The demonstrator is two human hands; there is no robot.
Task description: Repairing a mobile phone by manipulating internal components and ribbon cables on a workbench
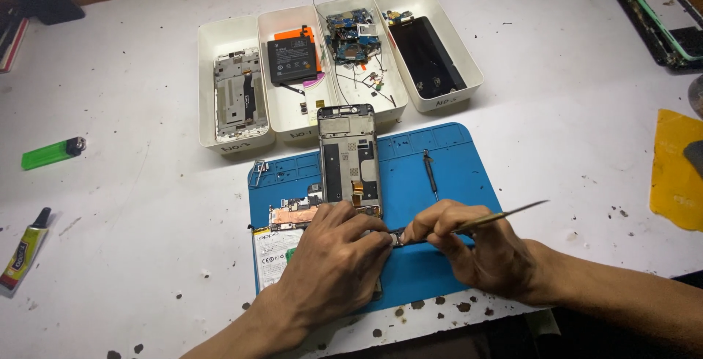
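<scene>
On a blue work mat, my left hand presses down on an opened phone, fingertips pinching a small dark part. A white battery and a copper-coloured board strip show beside that hand. My right hand holds thin metal tweezers, their tip at the small part, their tail pointing up to the right. A bare phone frame lies lengthwise at the mat's top edge. A slim screwdriver rests on the mat.
Four white trays stand behind the mat: one with a metal frame, one with a black battery, one with circuit boards, one with a black screen. A green lighter and glue tube lie left. A yellow cloth lies right.
</scene>
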